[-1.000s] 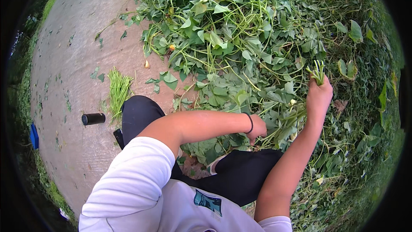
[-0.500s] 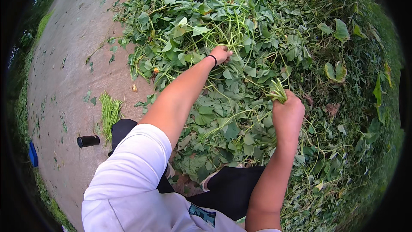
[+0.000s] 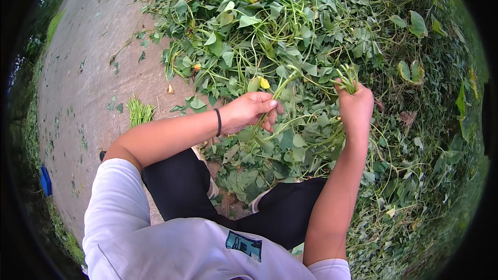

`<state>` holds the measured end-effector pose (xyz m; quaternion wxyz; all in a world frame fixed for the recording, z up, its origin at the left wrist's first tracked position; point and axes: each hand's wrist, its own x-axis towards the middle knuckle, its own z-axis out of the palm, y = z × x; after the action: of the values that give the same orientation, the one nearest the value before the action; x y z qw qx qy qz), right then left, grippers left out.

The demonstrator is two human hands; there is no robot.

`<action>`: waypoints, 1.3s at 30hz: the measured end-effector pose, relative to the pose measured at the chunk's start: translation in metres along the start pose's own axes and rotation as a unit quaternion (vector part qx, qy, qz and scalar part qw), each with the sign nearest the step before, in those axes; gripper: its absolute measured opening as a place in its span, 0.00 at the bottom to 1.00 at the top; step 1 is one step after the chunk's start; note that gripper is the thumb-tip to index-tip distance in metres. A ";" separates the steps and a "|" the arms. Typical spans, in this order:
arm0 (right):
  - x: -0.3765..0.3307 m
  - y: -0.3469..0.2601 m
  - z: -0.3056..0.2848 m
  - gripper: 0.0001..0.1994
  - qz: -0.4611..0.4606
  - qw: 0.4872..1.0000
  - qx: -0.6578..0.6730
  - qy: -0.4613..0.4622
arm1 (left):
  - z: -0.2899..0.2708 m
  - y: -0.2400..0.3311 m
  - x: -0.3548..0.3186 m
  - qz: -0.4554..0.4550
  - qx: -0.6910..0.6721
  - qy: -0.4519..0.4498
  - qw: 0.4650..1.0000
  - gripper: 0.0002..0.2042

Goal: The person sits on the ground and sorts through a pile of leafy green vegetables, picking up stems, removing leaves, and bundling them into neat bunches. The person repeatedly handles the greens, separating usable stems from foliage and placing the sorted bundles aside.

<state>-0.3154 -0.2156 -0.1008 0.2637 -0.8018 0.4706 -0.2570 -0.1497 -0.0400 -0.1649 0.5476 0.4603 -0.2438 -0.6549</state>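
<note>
My left hand [image 3: 251, 112], with a black band at the wrist, is closed, pinching a few green vine stems [image 3: 284, 86] between thumb and fingers. Their cut ends point up and to the right. To its right my right hand [image 3: 356, 106] is wrapped round a small bunch of stems [image 3: 347, 79], whose pale ends stick out above the fist. Leaves seem to trail below that fist, though they blend into the pile. Both hands are over a large heap of leafy green vines [image 3: 249, 31].
A bundle of trimmed stems [image 3: 140, 112] lies on the concrete ground [image 3: 98, 72] at the left, beyond my left forearm. Farther left sits a blue object [image 3: 45, 180]. My bent knees [image 3: 179, 181] are at the near edge of the heap. Tangled vines [image 3: 415, 124] spread along the right.
My left hand has drawn back from the heap toward me and now holds stems up. My right hand has risen slightly. The black cylinder on the ground is now mostly hidden by my left arm.
</note>
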 end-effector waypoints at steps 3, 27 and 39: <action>-0.004 -0.008 0.004 0.07 0.057 0.980 0.183 -0.051 | -0.001 0.022 -0.008 0.071 -0.053 -0.036 0.995 0.15; 0.019 0.042 -0.035 0.07 0.059 0.928 0.321 0.177 | -0.040 0.032 -0.006 0.018 0.238 0.069 0.969 0.16; -0.046 -0.058 0.037 0.08 0.107 0.834 0.504 -0.199 | 0.045 0.021 0.006 0.218 0.174 -0.019 0.960 0.58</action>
<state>-0.2742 -0.1437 -0.0968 0.7451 -0.5363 0.2961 -0.2637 -0.1784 -0.0597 -0.1290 0.5838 0.4713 -0.4594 -0.4755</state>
